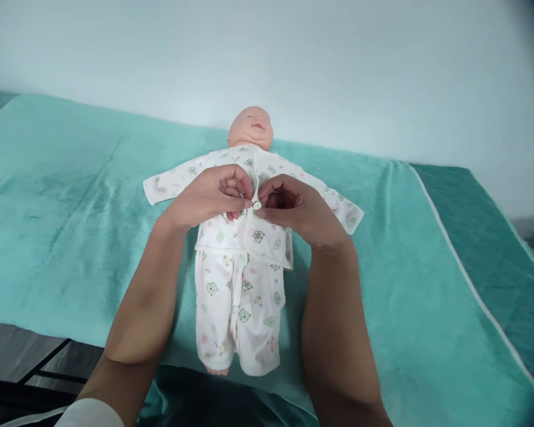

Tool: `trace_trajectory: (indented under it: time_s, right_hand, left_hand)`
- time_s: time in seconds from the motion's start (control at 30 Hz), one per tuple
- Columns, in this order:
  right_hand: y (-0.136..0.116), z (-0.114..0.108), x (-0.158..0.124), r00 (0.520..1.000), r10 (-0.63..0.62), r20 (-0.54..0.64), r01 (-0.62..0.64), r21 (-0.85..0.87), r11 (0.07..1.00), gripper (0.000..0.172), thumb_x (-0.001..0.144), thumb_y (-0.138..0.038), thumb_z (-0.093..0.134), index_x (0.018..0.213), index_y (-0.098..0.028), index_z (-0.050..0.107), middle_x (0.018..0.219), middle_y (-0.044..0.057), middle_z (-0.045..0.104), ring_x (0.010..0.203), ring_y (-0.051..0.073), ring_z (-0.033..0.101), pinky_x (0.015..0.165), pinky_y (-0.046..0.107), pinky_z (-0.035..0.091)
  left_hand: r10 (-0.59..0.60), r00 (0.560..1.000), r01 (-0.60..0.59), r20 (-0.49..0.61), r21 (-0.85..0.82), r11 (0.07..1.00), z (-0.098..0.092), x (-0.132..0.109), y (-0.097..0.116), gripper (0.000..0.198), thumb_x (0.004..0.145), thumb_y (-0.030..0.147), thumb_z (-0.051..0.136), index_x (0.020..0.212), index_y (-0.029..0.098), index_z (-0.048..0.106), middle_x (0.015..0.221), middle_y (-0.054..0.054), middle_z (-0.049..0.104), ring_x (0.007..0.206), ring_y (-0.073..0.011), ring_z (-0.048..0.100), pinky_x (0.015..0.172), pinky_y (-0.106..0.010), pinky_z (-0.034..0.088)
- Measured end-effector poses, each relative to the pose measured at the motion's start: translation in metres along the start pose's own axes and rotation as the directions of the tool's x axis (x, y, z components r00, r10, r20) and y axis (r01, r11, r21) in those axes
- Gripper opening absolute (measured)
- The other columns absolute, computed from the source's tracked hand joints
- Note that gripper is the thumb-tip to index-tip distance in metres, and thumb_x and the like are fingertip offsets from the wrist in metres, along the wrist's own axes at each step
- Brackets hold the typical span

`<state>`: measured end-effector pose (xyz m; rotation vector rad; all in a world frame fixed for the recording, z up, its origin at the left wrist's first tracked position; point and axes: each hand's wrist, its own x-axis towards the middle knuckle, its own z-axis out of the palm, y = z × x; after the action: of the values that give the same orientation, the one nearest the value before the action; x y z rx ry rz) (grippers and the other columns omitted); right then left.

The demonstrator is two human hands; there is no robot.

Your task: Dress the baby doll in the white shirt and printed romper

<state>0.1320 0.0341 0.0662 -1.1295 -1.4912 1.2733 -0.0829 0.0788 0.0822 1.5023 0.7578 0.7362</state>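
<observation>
A baby doll [250, 126] lies on its back on a teal blanket [62, 207], head towards the wall. It wears a white printed jacket [267, 237] and matching trousers [231, 308]. My left hand [209, 194] is curled over the doll's chest, pinching the jacket's front edge. My right hand [300, 207] meets it from the other side, fingers pinched on the jacket at a small white button [257, 205]. Both hands touch at the middle of the chest.
The blanket covers a bed or table set against a pale wall [293, 59]. Its darker green edge [493, 237] runs down the right side. Dark floor [22, 356] shows at the lower left, beyond the blanket's front edge.
</observation>
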Motion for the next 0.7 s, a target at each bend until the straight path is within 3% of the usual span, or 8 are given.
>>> trace_trajectory:
  time_s: [0.33, 0.57, 0.7]
  right_hand:
    - [0.001, 0.000, 0.001, 1.000, 0.013, 0.007, -0.013, 0.057, 0.998, 0.025, 0.079, -0.032, 0.087, 0.093, -0.022, 0.069, 0.079, -0.002, 0.059, 0.068, 0.011, 0.050, 0.055, 0.024, 0.042]
    - [0.004, -0.002, 0.001, 1.000, 0.009, -0.003, -0.009, 0.055, 0.998, 0.025, 0.081, -0.038, 0.087, 0.090, -0.022, 0.069, 0.071, -0.003, 0.056, 0.060, 0.009, 0.050, 0.051, 0.023, 0.040]
    - [0.011, 0.001, 0.005, 0.994, -0.054, -0.094, 0.061, 0.076, 0.995, 0.029, 0.084, -0.046, 0.083, 0.087, -0.023, 0.066, 0.065, -0.003, 0.056, 0.054, 0.010, 0.048, 0.047, 0.024, 0.037]
  left_hand:
    - [-0.019, 0.998, 0.016, 0.055, 0.069, 0.997, -0.003, -0.003, 0.004, 0.011, 0.081, 0.022, 0.079, 0.089, 0.017, 0.073, 0.070, 0.000, 0.068, 0.062, -0.0095, 0.063, 0.059, -0.023, 0.056]
    - [-0.045, 0.997, 0.037, 0.057, 0.131, 0.991, -0.008, -0.003, 0.002, 0.021, 0.083, 0.036, 0.081, 0.090, 0.017, 0.081, 0.072, -0.004, 0.072, 0.062, -0.0117, 0.066, 0.059, -0.024, 0.057]
    - [-0.047, 0.996, 0.037, 0.070, 0.132, 0.991, -0.009, -0.004, 0.002, 0.025, 0.086, 0.041, 0.079, 0.087, 0.016, 0.081, 0.071, -0.005, 0.072, 0.061, -0.0117, 0.065, 0.057, -0.023, 0.056]
